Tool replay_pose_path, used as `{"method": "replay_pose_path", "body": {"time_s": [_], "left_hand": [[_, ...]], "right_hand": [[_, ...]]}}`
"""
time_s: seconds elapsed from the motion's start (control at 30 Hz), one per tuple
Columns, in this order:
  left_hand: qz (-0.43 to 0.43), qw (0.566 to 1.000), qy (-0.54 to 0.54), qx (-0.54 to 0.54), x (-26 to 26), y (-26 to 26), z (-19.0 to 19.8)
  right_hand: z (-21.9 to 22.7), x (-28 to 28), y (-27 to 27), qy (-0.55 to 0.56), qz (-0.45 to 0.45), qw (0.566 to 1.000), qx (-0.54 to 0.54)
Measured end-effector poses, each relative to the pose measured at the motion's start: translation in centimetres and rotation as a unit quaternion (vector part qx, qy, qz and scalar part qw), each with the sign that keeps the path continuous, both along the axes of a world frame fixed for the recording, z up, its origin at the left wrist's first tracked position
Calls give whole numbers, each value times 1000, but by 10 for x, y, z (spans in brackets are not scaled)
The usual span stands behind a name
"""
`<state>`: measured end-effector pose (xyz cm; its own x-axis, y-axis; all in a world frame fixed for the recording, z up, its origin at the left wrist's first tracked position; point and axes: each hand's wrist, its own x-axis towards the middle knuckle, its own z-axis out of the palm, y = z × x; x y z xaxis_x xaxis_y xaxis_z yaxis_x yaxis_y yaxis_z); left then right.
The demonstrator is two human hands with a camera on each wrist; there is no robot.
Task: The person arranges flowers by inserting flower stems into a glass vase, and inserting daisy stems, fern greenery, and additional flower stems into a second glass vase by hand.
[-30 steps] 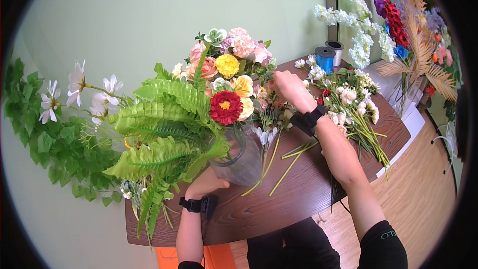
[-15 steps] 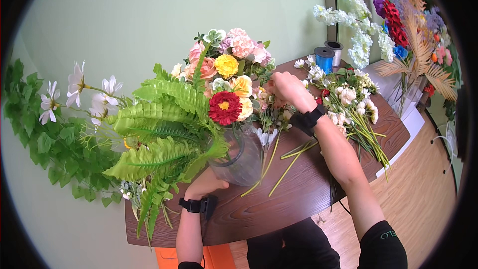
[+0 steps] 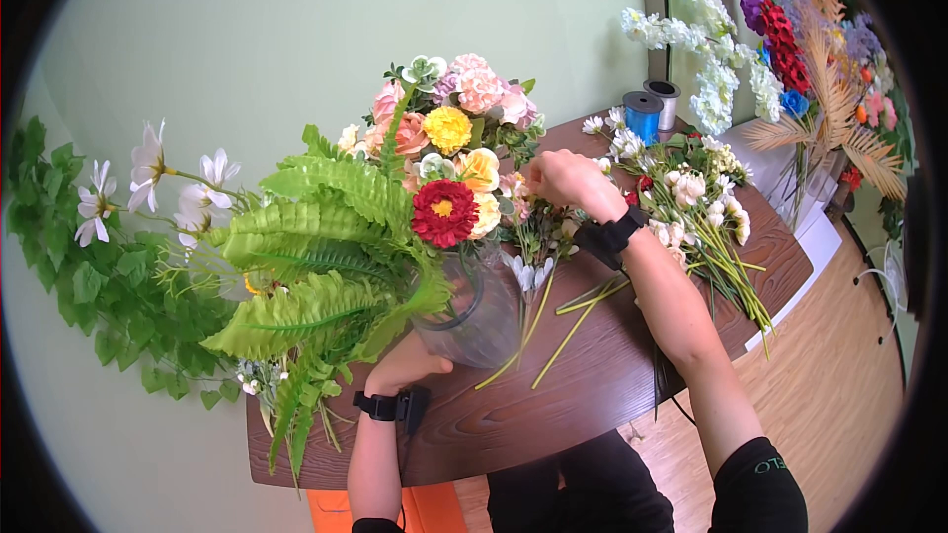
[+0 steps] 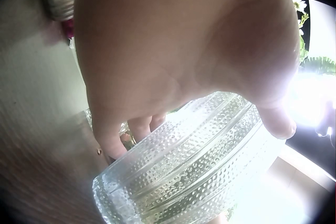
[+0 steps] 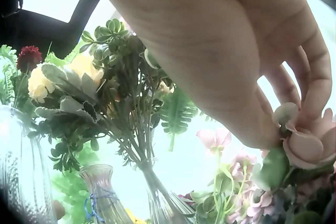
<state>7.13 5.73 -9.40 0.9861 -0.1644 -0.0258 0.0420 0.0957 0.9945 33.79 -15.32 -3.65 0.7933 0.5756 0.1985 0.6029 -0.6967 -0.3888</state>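
A clear glass vase (image 3: 482,321) leans on the table, with a dimpled, ribbed wall in the left wrist view. My left hand (image 3: 410,362) grips it, thumb on one side and fingers round the other. Green fern leaves (image 3: 316,227) and a dark red flower (image 3: 444,212) overlap its mouth in the head view. My right hand (image 3: 575,183) reaches to the flowers right of the vase. In the right wrist view its curled fingertips pinch a pale pink rose (image 5: 307,145). Beside that hand stands a bunch of pink and yellow flowers (image 3: 474,89).
White flowers with cut green stems (image 3: 726,257) lie on the brown table (image 3: 474,424) at right. Behind them stand a blue ribbon spool (image 3: 643,118) and a silver one (image 3: 666,104). Leafy vines (image 3: 89,266) hang along the left wall.
My right hand's fingers have shifted slightly left and down at the flowers. The left hand keeps its place on the vase.
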Motion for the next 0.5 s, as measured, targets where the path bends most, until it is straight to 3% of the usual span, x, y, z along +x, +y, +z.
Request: {"method": "replay_pose_path", "body": {"time_s": [0.07, 0.23, 0.4, 0.5], "left_hand": [[2, 1000, -2, 8, 0, 1, -1], [-3, 1000, 13, 8, -2, 1, 1], [-13, 999, 33, 13, -2, 1, 2], [-8, 1000, -9, 12, -3, 3, -4]], "right_hand": [[-1, 1, 0, 34, -2, 999, -9], [-7, 2, 2, -46, 11, 999, 8], [-7, 0, 4, -51, 4, 999, -7], [-11, -3, 10, -60, -6, 998, -32]]}}
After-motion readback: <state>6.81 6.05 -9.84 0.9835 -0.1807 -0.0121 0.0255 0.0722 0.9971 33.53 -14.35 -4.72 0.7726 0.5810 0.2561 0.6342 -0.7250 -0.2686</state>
